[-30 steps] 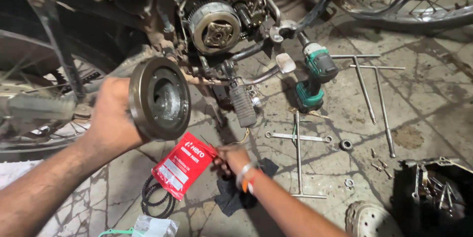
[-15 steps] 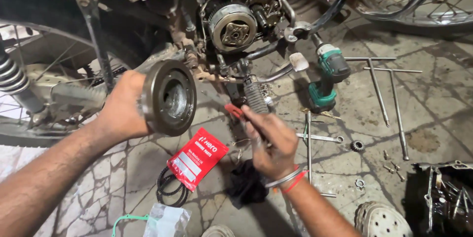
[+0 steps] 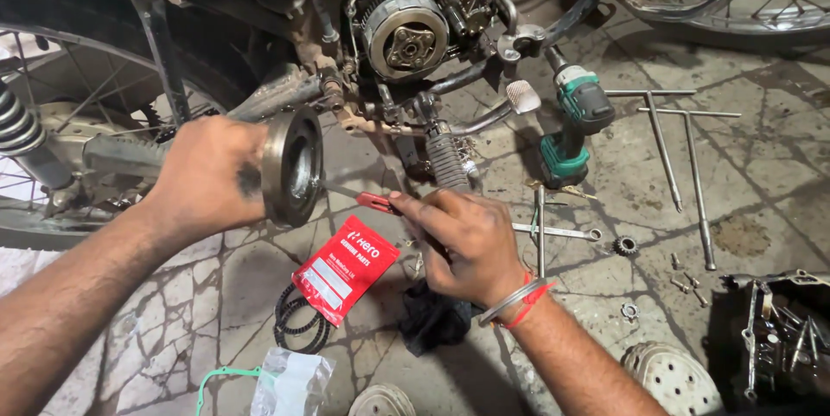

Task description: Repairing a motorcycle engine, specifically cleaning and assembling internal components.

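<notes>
— Two hands busy: left hand (image 3: 207,176) wrapped round the drum (image 3: 292,165), held up beside the engine (image 3: 405,31).
— And the right hand (image 3: 462,239)?
— Pinching a red screwdriver (image 3: 373,201), tip at the drum's mouth.
— Looks heavy, greasy steel.
— I'd grip the rim, as it is; the oily face could slip.

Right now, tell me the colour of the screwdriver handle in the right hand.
Red, seen in the head view: the screwdriver in the right hand.
</notes>
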